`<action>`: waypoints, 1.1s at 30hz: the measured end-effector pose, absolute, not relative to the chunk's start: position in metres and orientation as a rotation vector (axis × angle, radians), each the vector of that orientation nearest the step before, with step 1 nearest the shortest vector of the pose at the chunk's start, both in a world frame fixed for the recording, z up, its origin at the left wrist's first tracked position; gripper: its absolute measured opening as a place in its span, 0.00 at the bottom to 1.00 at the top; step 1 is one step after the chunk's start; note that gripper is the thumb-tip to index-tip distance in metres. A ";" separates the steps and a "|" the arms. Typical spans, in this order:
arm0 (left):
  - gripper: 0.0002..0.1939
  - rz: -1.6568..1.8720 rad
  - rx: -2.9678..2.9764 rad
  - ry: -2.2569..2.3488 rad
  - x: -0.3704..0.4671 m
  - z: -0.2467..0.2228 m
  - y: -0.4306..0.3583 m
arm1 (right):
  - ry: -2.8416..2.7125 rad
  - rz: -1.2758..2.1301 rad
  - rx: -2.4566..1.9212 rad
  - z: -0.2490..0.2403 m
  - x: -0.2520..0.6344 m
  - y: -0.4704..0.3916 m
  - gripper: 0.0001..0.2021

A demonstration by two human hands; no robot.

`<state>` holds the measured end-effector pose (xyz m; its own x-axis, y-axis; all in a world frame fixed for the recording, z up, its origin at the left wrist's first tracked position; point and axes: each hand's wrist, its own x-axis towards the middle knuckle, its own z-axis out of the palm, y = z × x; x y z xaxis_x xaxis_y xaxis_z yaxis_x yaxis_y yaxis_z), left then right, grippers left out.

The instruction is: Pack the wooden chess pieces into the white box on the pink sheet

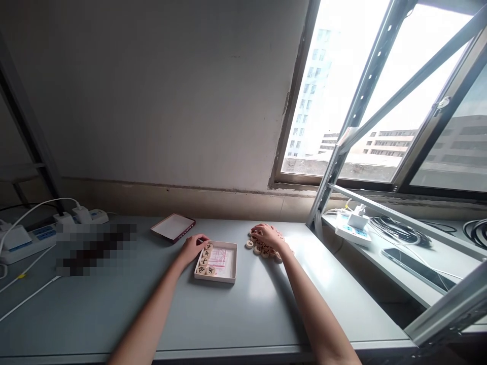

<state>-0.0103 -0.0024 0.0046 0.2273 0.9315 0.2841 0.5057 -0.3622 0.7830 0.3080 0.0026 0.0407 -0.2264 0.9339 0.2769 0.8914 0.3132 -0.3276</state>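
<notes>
A shallow white box (233,263) stands on the grey table, with several round wooden pieces marked with characters (204,261) along its left side and near edge. A sheet with pink print lies on its bottom. My left hand (194,248) is at the box's far left corner, its fingers bent over the edge by the top piece; what they grip is too small to tell. My right hand (267,236) reaches over a pile of similar pieces (265,252) right of the box, fingers curled down onto them. Its fingertips are partly hidden.
An open box lid (173,227) lies behind and left of the box. Power strips with plugs and cables (41,235) are at the far left. Right of the table, past a metal frame (335,167), another surface holds a power strip (353,229), coiled cables and a phone (418,268).
</notes>
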 end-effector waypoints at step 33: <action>0.11 1.164 2.061 1.387 -0.010 -0.012 0.006 | -2.394 -0.064 -1.532 0.079 0.263 -0.023 0.15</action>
